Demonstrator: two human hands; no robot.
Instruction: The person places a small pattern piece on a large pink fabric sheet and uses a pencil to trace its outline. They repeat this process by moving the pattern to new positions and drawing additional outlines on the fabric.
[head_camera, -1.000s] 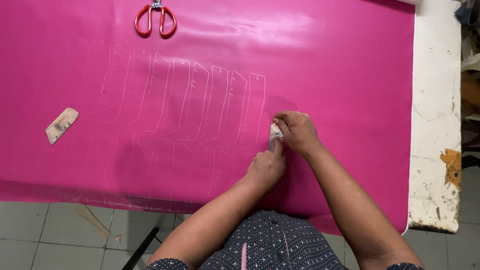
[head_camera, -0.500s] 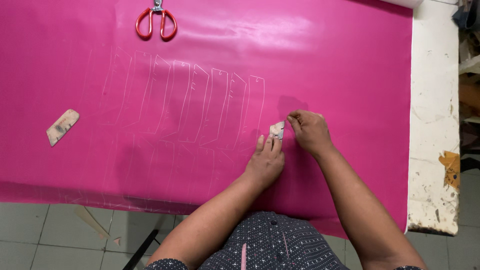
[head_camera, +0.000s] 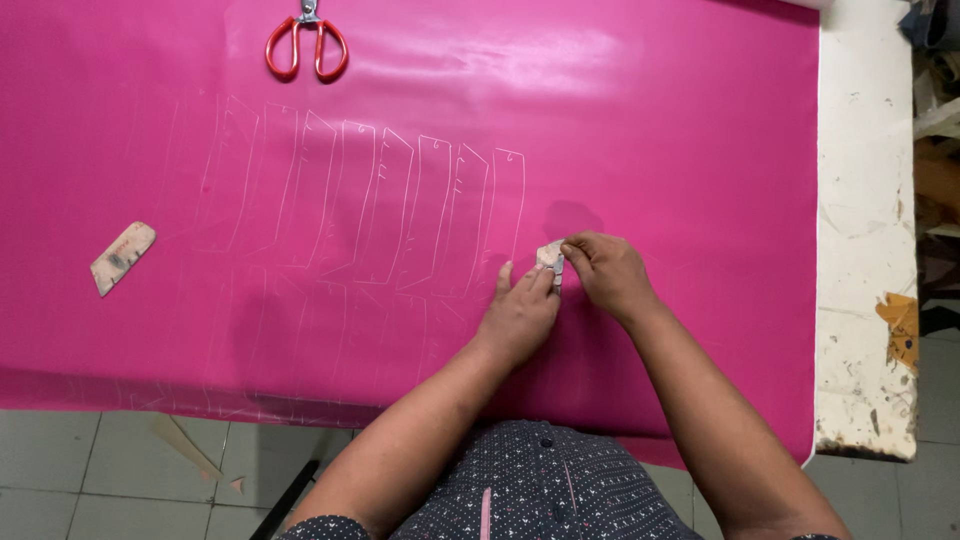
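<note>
Outlines: upper row of chalk outlines (head_camera: 380, 205) drawn on pink sheet (head_camera: 650, 120), lower row faint
Right hand (head_camera: 608, 275): grip pinching chalk (head_camera: 551, 257)
Left hand (head_camera: 522, 315): flat, grip loose, holding nothing

Head view, straight down, close over table (head_camera: 865, 200)

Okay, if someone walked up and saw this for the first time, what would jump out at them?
The glossy pink sheet covering nearly the whole table, with a row of white chalked outlines across its middle. Just right of them, the left hand and right hand meet over a small pale piece. Red-handled scissors lie at the far edge.
</note>
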